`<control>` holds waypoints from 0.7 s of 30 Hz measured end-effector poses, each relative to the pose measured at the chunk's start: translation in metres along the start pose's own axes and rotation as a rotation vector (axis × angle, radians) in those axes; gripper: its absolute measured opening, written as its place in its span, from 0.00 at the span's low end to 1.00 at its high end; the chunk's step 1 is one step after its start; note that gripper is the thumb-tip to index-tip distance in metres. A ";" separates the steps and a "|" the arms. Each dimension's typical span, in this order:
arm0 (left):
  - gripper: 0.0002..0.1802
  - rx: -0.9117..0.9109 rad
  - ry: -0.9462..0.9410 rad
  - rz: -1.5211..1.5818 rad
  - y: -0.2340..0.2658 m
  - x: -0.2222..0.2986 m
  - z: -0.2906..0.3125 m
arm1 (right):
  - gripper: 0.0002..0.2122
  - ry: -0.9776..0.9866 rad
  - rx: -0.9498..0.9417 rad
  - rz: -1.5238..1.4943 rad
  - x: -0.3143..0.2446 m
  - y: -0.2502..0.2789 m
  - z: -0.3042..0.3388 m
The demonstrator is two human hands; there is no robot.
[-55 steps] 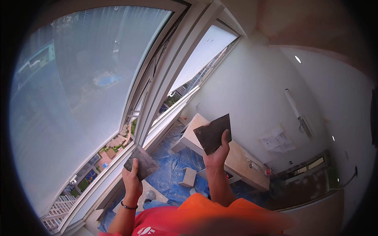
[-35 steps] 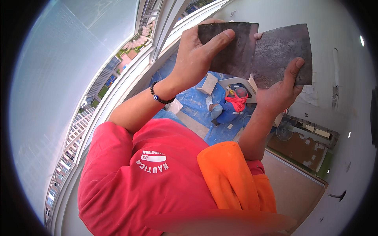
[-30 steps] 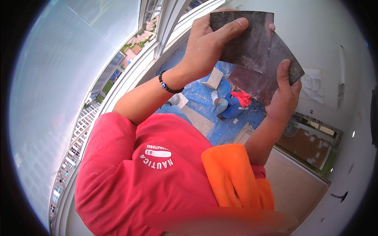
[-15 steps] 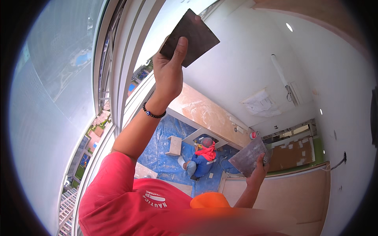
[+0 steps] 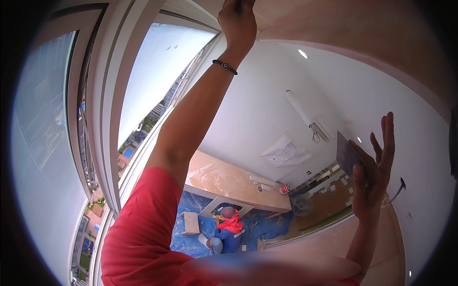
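Observation:
My left hand (image 5: 238, 28) is raised to the upper edge of the view, close to the ceiling. A dark piece of a flat scraper plate (image 5: 238, 5) shows in its grip; the rest lies beyond the view. On the right, my right hand (image 5: 374, 176) holds a grey, flat scraper plate (image 5: 347, 155), seen tilted. Its thumb is bent against the plate, with some fingers stretched upward behind it.
A white-framed window (image 5: 162, 81) stands close on my left. Smoothed plaster covers the ceiling (image 5: 343, 28). Below, a person (image 5: 230, 233) crouches on blue sheeting (image 5: 191, 200) beside a long counter (image 5: 229, 176). A red-and-white can (image 5: 285, 189) stands on the counter's end.
My left hand has moved up to the ceiling, carrying its plate mostly out of view. My right hand has risen and moved right, its plate turned more edge-on.

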State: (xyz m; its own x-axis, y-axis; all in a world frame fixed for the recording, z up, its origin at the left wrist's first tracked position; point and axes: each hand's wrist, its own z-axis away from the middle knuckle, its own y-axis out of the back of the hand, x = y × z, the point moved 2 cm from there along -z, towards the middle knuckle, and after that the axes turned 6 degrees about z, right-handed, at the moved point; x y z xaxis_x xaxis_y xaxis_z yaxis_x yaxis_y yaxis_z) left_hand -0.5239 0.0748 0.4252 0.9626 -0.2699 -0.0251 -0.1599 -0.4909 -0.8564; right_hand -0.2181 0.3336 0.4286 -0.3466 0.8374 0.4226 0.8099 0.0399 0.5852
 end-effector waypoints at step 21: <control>0.25 0.056 -0.199 -0.395 -0.093 -0.084 -0.053 | 0.21 0.232 0.049 0.246 -0.036 -0.004 -0.077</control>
State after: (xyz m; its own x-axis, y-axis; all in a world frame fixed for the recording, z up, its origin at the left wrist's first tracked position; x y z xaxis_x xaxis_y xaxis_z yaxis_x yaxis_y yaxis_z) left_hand -0.6016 0.0995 0.5340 0.9716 0.0967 0.2161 0.2358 -0.4771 -0.8466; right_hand -0.2450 0.2620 0.4643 -0.2322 0.6793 0.6962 0.9024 -0.1166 0.4147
